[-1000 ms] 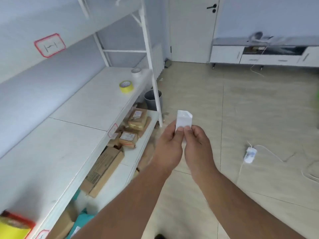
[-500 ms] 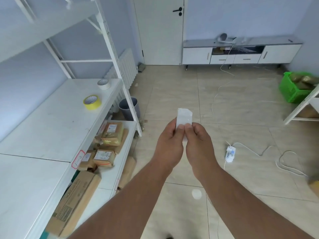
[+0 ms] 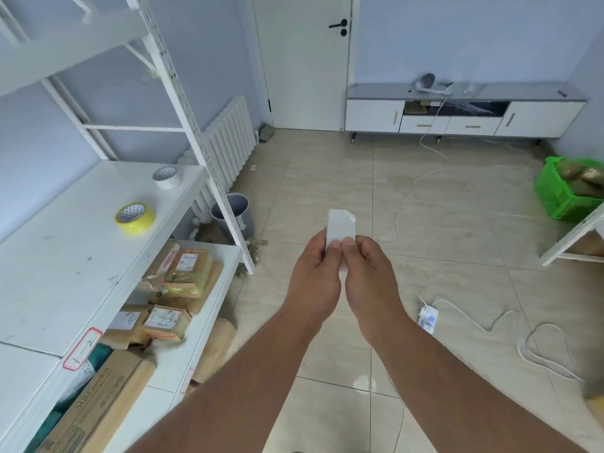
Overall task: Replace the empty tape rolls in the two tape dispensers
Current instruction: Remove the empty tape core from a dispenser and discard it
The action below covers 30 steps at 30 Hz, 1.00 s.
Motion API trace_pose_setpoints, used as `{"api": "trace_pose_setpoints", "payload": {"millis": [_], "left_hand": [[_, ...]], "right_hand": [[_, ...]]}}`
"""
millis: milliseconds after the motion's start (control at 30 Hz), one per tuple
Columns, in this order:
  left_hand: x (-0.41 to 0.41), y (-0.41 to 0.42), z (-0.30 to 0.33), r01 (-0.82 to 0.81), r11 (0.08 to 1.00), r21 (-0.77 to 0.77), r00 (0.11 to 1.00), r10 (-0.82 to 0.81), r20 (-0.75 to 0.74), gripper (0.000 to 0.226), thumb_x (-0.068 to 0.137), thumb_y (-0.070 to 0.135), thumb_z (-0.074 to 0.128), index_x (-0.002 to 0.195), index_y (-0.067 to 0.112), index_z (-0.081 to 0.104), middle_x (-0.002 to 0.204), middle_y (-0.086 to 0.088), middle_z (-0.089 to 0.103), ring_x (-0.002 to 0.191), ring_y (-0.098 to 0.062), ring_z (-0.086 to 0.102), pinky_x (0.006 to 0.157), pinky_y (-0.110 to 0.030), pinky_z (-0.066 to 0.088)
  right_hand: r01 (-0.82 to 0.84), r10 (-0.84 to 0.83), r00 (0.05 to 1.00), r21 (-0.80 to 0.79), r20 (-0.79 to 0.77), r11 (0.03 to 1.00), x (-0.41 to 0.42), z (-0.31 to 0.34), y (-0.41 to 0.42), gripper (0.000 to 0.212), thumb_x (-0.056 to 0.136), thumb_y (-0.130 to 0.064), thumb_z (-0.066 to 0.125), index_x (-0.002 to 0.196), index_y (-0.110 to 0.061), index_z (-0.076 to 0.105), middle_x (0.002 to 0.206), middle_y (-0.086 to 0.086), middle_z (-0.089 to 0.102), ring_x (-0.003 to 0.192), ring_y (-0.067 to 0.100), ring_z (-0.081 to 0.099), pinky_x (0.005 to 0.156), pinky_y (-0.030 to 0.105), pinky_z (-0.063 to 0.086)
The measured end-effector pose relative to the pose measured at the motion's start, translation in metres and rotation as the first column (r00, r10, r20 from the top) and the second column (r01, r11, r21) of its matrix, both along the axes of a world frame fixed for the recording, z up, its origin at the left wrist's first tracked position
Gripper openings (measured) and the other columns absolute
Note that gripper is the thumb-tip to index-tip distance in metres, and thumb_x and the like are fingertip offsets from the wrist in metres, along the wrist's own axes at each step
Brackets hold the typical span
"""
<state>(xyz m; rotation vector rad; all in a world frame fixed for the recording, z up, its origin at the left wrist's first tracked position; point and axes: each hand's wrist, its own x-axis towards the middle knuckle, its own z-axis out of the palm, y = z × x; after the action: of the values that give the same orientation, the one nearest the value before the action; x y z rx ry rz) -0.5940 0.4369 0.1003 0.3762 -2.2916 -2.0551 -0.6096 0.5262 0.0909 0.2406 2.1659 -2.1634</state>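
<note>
My left hand (image 3: 313, 279) and my right hand (image 3: 371, 282) meet in front of me over the floor, thumbs side by side, both pinching a short strip of white tape (image 3: 341, 225) that stands up from the fingers. On the white shelf (image 3: 65, 273) at my left lie a yellow tape roll (image 3: 135, 218) and, farther back, a white tape roll (image 3: 166, 177). No tape dispenser is in view.
Parcels and cardboard boxes (image 3: 183, 276) fill the lower shelf. A grey bin (image 3: 233, 219) stands by the rack post. White cables and a power strip (image 3: 427, 317) lie on the tiled floor. A green basket (image 3: 565, 191) sits at right, a low cabinet (image 3: 464, 116) by the far wall.
The view has swung to the right and away from the shelf, bringing the door, cabinet and green basket into sight. Both hands still hold the tape strip the same way.
</note>
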Motion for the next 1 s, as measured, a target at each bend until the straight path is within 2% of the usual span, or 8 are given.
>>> {"api": "trace_pose_setpoints", "payload": {"millis": [200, 367, 500, 600, 1000], "left_hand": [[-0.061, -0.01, -0.009, -0.044, 0.999, -0.025, 0.999, 0.044, 0.003, 0.028, 0.109, 0.031, 0.046, 0.126, 0.036, 0.069, 0.116, 0.014, 0.077, 0.114, -0.002, 0.07, 0.1, -0.029, 0.052], [-0.108, -0.031, -0.015, -0.054, 0.998, -0.007, 0.999, 0.054, -0.002, 0.03, 0.11, 0.03, 0.047, 0.13, 0.037, 0.068, 0.118, 0.016, 0.077, 0.113, 0.002, 0.069, 0.097, -0.024, 0.051], [-0.141, -0.04, -0.018, -0.061, 0.998, 0.0, 0.998, 0.061, 0.012, 0.031, 0.11, 0.031, 0.045, 0.129, 0.038, 0.068, 0.119, 0.015, 0.077, 0.117, -0.002, 0.069, 0.103, -0.031, 0.052], [-0.166, -0.042, -0.016, -0.084, 0.996, 0.0, 0.996, 0.084, 0.006, 0.03, 0.11, 0.031, 0.045, 0.129, 0.038, 0.068, 0.118, 0.016, 0.077, 0.116, -0.001, 0.069, 0.101, -0.03, 0.052], [-0.267, -0.024, -0.008, -0.281, 0.96, 0.012, 0.96, 0.281, 0.002, 0.029, 0.11, 0.029, 0.046, 0.127, 0.037, 0.068, 0.115, 0.015, 0.077, 0.112, 0.001, 0.069, 0.097, -0.025, 0.052]], "right_hand": [[-0.046, 0.046, 0.999, -0.015, 0.025, 0.999, -0.063, -0.007, -0.01, 0.022, 0.106, -0.034, 0.053, 0.105, -0.022, 0.072, 0.098, -0.009, 0.077, 0.085, -0.005, 0.07, 0.084, 0.027, 0.05], [-0.047, 0.047, 0.999, 0.011, 0.02, 0.999, -0.111, -0.012, -0.031, 0.025, 0.107, -0.034, 0.052, 0.104, -0.02, 0.073, 0.098, -0.008, 0.078, 0.087, -0.003, 0.071, 0.084, 0.028, 0.051], [-0.062, 0.062, 0.998, 0.023, 0.02, 0.998, -0.145, -0.014, -0.041, 0.026, 0.107, -0.034, 0.052, 0.105, -0.02, 0.073, 0.099, -0.008, 0.078, 0.089, -0.001, 0.071, 0.084, 0.027, 0.052], [-0.079, 0.078, 0.997, 0.024, 0.02, 0.997, -0.172, -0.013, -0.044, 0.024, 0.107, -0.035, 0.052, 0.105, -0.023, 0.073, 0.1, -0.009, 0.078, 0.088, -0.003, 0.071, 0.085, 0.028, 0.053], [-0.27, 0.27, 0.963, 0.047, 0.01, 0.962, -0.293, -0.01, -0.032, 0.024, 0.107, -0.034, 0.051, 0.105, -0.021, 0.072, 0.095, -0.01, 0.076, 0.082, -0.005, 0.069, 0.082, 0.026, 0.051]]}}
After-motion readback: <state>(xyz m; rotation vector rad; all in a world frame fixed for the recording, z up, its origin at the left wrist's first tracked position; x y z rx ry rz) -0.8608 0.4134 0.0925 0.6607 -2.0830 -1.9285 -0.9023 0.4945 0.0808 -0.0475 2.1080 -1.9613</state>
